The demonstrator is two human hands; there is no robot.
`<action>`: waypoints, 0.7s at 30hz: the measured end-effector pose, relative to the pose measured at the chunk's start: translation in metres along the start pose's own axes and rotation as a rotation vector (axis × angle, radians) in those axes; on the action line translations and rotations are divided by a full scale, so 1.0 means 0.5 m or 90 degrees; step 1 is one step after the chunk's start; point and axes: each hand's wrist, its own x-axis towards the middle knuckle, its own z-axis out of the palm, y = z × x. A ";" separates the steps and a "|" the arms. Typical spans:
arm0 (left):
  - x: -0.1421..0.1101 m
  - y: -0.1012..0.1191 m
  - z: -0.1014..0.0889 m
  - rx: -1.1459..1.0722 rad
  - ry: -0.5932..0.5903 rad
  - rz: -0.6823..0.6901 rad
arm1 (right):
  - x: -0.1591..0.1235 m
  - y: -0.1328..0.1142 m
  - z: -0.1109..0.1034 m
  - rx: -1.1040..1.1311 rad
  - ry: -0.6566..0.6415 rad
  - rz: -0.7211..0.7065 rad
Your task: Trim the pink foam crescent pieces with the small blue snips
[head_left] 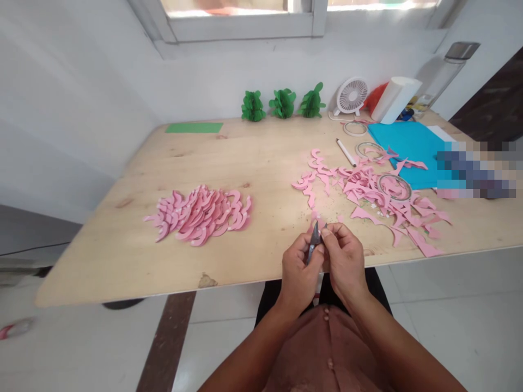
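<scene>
My left hand (300,269) is closed around small dark thread snips (314,243), whose blade points up and away from me. Right beside it, my right hand (347,256) has thumb and fingers pinched together near the blade tips. Whatever those fingers hold is mostly hidden. A bit of pink paper (317,219) shows just beyond the fingertips. Both hands are at the table's front edge. To their left lies a heap of curved pink paper pieces (208,213). Pink paper scraps (363,188) are scattered to the right and ahead.
Rolls of tape (394,188) lie among the scraps, near a white pen (346,152) and blue sheets (402,142). Along the wall stand green paper shapes (281,103), a small fan (352,97) and a white roll (396,99). A green strip (194,127) lies at the back left.
</scene>
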 end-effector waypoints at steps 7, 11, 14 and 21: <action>0.000 -0.001 -0.006 -0.016 -0.021 0.004 | 0.003 0.002 0.002 -0.021 0.001 -0.013; 0.002 0.000 -0.006 -0.023 -0.015 0.008 | 0.014 0.004 0.007 -0.059 0.022 -0.047; 0.005 0.001 -0.005 -0.035 -0.009 0.002 | 0.021 0.004 0.010 -0.089 0.023 -0.084; 0.003 0.000 -0.006 -0.038 -0.025 0.004 | 0.030 0.008 0.012 -0.125 0.027 -0.124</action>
